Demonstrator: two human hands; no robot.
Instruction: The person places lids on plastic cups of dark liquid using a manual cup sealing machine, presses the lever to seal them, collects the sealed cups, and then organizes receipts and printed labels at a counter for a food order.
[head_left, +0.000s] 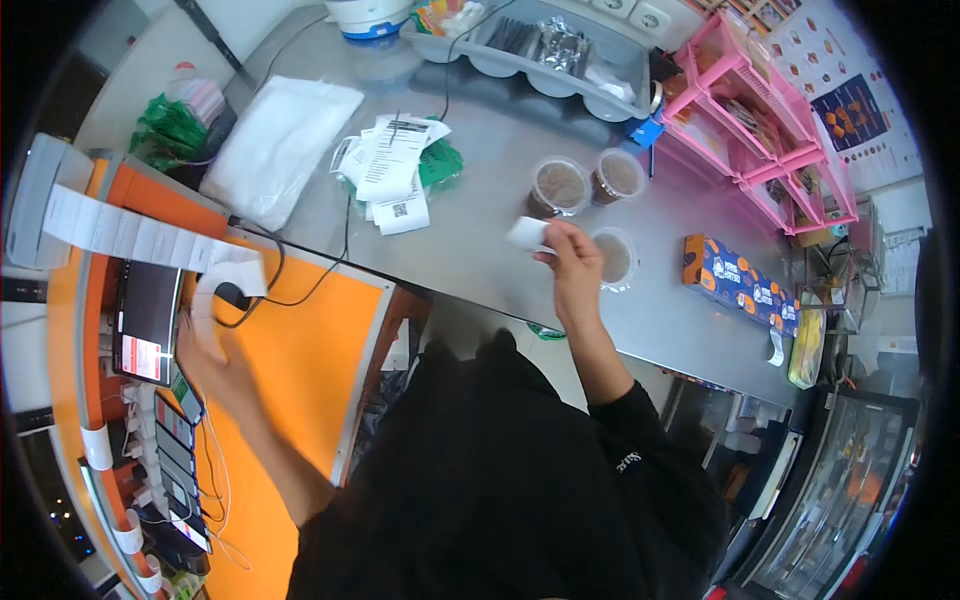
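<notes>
My right hand (576, 259) pinches a small white paper label (528, 233) between thumb and fingers, above the steel counter. Close by stand lidded clear plastic cups of brown contents: one cup (560, 186) behind the label, another cup (618, 177) to its right, and a third cup (613, 259) partly covered by my hand. At the left, over the orange counter, my left hand (217, 367) is blurred. It grips the curling lower end of a paper label strip (142, 234), which runs from a grey-white device (52, 202), seemingly a label printer.
Receipts (394, 169) lie over a green plastic bag (441, 161), beside a white plastic pack (281, 150). A grey cutlery tray (480, 60) and pink plastic rack (750, 127) stand behind. Rightward lies a printed blue-orange box (739, 281). A tablet (146, 322), phones and cables line the left.
</notes>
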